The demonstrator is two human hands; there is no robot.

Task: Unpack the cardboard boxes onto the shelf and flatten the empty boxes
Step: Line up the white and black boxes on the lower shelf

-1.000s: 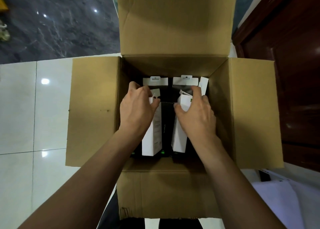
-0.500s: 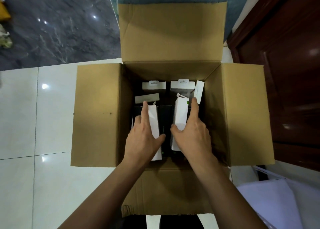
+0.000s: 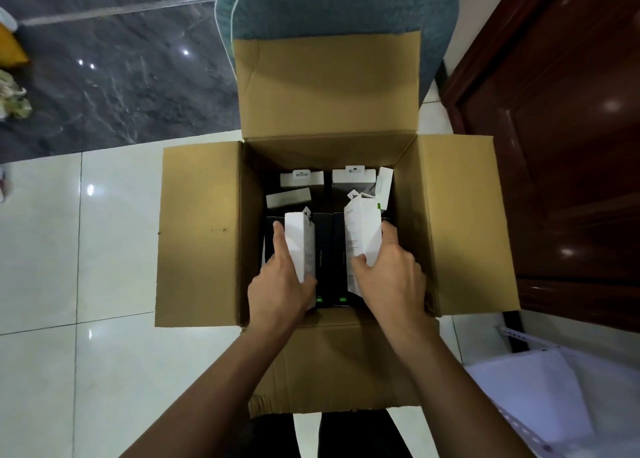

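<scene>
Two bare hands reach down into an open cardboard box [image 3: 204, 235] standing on a pale tiled floor [image 3: 69, 284], all four flaps folded outward. The left hand [image 3: 280, 291] grips a narrow white carton [image 3: 299, 242], fingers curled along its left side and thumb tucked against its lower right edge, holding it tilted with its top end raised toward the camera. The right hand [image 3: 391, 281] grips a second white carton [image 3: 362, 232], thumb pressed on its printed face and fingers wrapped round its right side; this one also leans, its hang tab pointing toward the far wall of the box. Between the two cartons lie dark packages [image 3: 329, 267] with small green marks at their near ends, packed side by side low in the box. More small white packs [image 3: 301, 180] sit along the far wall, some upright, one lying flat at the left. Behind the far flap stands a teal upholstered chair [image 3: 346, 7]. Dark marble flooring [image 3: 114, 76] fills the upper left, a dark wooden door [image 3: 554, 145] the right, and a white shelf [image 3: 554, 388] shows at the lower right corner.
</scene>
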